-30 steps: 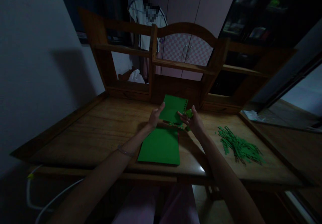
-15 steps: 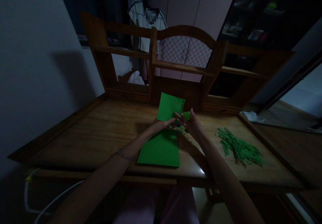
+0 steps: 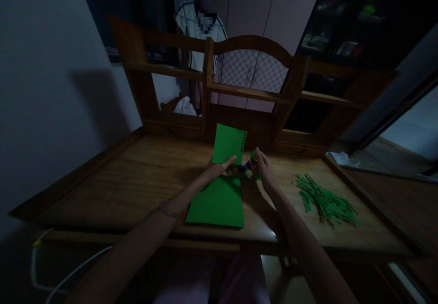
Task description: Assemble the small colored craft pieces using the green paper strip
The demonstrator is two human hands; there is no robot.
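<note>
A green pad lay nearest, at seven o'clock from the hands; cut strips at four. The left hand pinched a sheet, its three-o'clock edge already holed; the right hand gripped a green-and-purple tool.

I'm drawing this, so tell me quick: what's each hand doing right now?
Left hand: closed, pinching the green sheet with holes.
Right hand: closed, holding a small green and purple tool.

Dim room, small glare on desk, soft wall shadow, dark corners.
</note>
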